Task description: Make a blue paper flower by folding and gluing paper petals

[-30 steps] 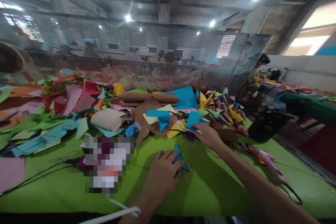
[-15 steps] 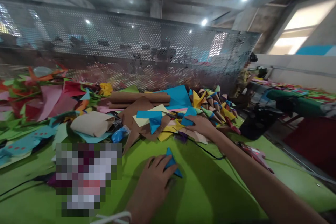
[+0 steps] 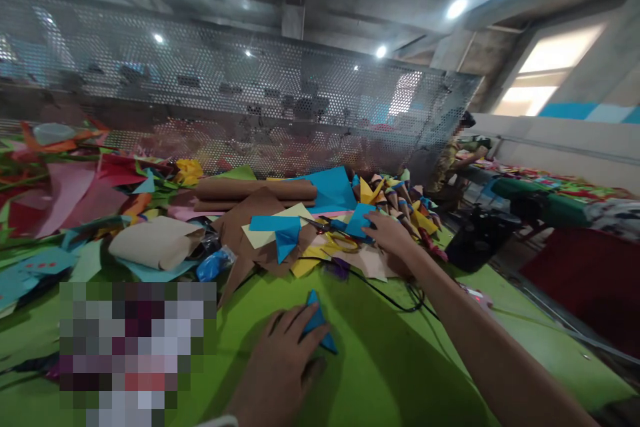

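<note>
A small blue folded paper [image 3: 319,317] lies on the green table [image 3: 370,340], on the near side of the scissors [image 3: 342,248] and a little to their left. The left hand [image 3: 285,355] reaches over it, with fingertips touching it. I cannot tell if they pinch it or only press it down.

A flat blue sheet [image 3: 359,219] sits just right of the scissors. The right hand [image 3: 393,235] has its fingers on the sheet's right edge. The thumb is hard to see, so I cannot tell if the hand has closed on it.

Both blue papers look light and a bit stiff, and they should crease easily. They may slide on the smooth table. The folded one is probably best held by its thick middle, because its sharp tips could bend. The sheet is likely easiest to take by one edge or corner, with a soft pinch.

Left of the scissors, another blue strip [image 3: 283,230] rests on pale yellow paper [image 3: 257,235]. A brown roll [image 3: 255,191] lies behind the scissors, to the left. Lots of little paper cones [image 3: 399,201] sit behind them, to the right. Far off to their right is another person [image 3: 445,167].
</note>
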Action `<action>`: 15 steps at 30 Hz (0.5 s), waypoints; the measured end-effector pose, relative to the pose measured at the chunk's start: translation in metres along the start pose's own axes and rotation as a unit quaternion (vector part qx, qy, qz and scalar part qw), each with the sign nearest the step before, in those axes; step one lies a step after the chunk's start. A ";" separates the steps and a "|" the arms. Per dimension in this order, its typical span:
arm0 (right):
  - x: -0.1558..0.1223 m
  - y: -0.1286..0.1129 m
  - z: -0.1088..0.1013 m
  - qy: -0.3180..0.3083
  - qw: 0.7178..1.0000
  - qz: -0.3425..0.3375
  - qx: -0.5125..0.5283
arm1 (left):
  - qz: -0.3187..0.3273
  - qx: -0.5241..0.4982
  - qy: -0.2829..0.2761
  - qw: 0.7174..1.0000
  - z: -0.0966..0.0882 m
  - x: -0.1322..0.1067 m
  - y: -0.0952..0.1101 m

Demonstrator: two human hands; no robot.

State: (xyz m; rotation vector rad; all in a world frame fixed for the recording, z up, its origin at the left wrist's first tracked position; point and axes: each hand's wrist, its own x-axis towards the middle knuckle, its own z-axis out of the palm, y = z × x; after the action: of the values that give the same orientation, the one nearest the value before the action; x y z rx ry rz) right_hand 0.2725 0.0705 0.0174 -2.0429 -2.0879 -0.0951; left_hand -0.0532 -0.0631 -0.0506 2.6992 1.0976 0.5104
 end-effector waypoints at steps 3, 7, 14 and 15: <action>-0.005 -0.006 -0.025 0.015 1.000 -0.006 0.014 | 0.010 0.021 -0.002 1.000 0.003 0.000 -0.001; -0.026 -0.018 -0.070 0.021 0.998 -0.025 0.046 | 0.014 0.039 -0.009 0.999 0.004 0.002 -0.003; -0.138 -0.051 -0.075 0.014 0.967 -0.172 0.186 | 0.018 0.040 0.010 0.999 0.007 -0.001 -0.004; -0.155 -0.053 -0.066 0.034 0.966 -0.190 0.171 | 0.014 0.041 0.010 0.999 0.007 -0.001 -0.003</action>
State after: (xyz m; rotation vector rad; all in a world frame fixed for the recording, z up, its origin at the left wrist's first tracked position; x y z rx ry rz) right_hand 0.2292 -0.0966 0.0564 -1.4126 -2.2410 0.1241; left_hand -0.0538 -0.0619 -0.0584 2.7893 1.1114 0.5083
